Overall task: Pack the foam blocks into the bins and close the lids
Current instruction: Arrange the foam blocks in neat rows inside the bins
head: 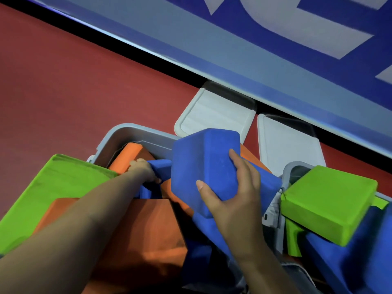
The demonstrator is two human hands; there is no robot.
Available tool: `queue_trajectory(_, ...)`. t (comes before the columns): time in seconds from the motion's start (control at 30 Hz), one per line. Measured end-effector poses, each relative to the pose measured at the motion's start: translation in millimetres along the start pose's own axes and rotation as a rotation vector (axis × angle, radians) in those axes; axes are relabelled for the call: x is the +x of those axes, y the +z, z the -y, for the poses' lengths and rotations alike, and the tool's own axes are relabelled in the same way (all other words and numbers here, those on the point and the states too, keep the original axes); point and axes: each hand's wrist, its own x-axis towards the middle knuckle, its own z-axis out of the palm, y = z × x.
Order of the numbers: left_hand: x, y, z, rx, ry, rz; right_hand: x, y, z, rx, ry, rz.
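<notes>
Right hand (231, 194) fingers gripping blue block (203, 164) above grey bin (127, 132) rim, left hand (144, 169) fingers curled on smaller blue block (159, 166) inside, lids (212, 115) on red floor (84, 85) beyond.

Blue foam block (203, 166) above orange blocks (135, 230) in the grey bin (118, 134). Lime-green block (326, 202) right of that bin, another (42, 187) left. White lids (214, 115) beyond on red floor (84, 81); blue wall (275, 49) with white lettering.
</notes>
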Motion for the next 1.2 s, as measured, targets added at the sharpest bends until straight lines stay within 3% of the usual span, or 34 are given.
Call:
queue_trajectory(0.23,1,7,-1,-0.028,0.015,-0.072,19,-5,-2,0.094,0.081,0.074)
queue_trajectory(0.57,-7,7,1,-0.074,0.021,-0.122,23,-7,2,0.080,0.096,0.032)
queue_trajectory(0.7,-11,5,7,-0.165,0.096,-0.120,20,-6,12,0.089,0.030,-0.021)
queue_trajectory(0.93,-27,-21,10,0.003,0.180,-0.150,28,-12,24,0.046,-0.112,-0.165)
queue_trajectory(1.2,-38,-46,11,-0.226,0.134,-0.151,32,-8,20,0.057,-0.084,-0.152)
